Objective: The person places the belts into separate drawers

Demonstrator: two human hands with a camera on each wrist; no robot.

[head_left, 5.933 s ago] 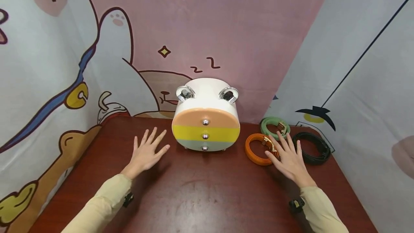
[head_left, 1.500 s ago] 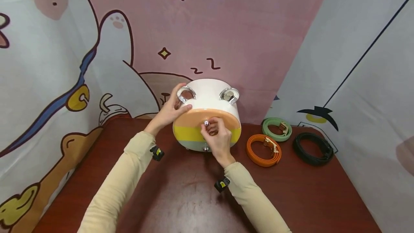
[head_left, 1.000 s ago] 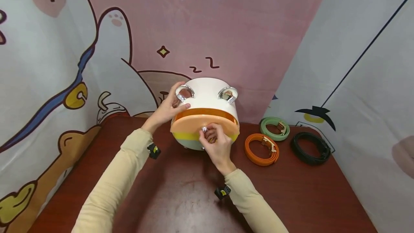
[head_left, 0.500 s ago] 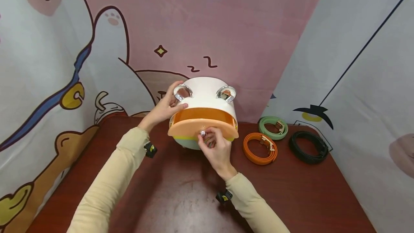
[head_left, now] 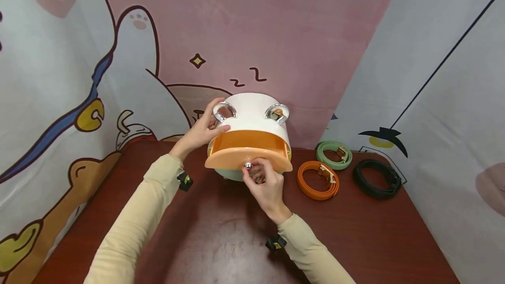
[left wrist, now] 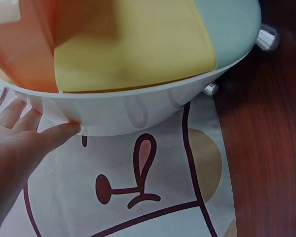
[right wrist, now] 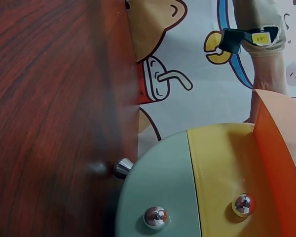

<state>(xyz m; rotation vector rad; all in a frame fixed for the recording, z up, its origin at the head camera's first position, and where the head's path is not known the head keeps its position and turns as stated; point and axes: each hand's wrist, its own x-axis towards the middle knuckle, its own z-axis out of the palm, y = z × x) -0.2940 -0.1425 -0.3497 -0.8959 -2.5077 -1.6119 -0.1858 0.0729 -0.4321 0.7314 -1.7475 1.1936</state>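
Note:
A white desktop drawer cabinet [head_left: 252, 102] with two round silver eyes stands at the back of the table. Its peach top drawer [head_left: 225, 159] is pulled out, showing an orange inside. My right hand [head_left: 268, 185] pinches that drawer's silver knob [head_left: 247, 165] between thumb and fingers. At the cabinet's left side, my left hand [head_left: 200, 133] rests on the white casing, thumb on top near the front rim and fingers beside the left eye. In the right wrist view, the yellow drawer [right wrist: 219, 168] and green drawer [right wrist: 163, 187] sit flush; the right hand is mostly out of frame.
Right of the cabinet lie three coiled belts: an orange belt [head_left: 305, 187], a green belt [head_left: 324, 161] and a black belt [head_left: 364, 187]. A printed cartoon cloth [head_left: 307, 34] hangs behind the dark red wooden table [head_left: 221, 240].
Both hands have come from the table's sides to the cabinet. The right hand took the top knob and drew the peach drawer forward; the left hand has stayed on the casing.

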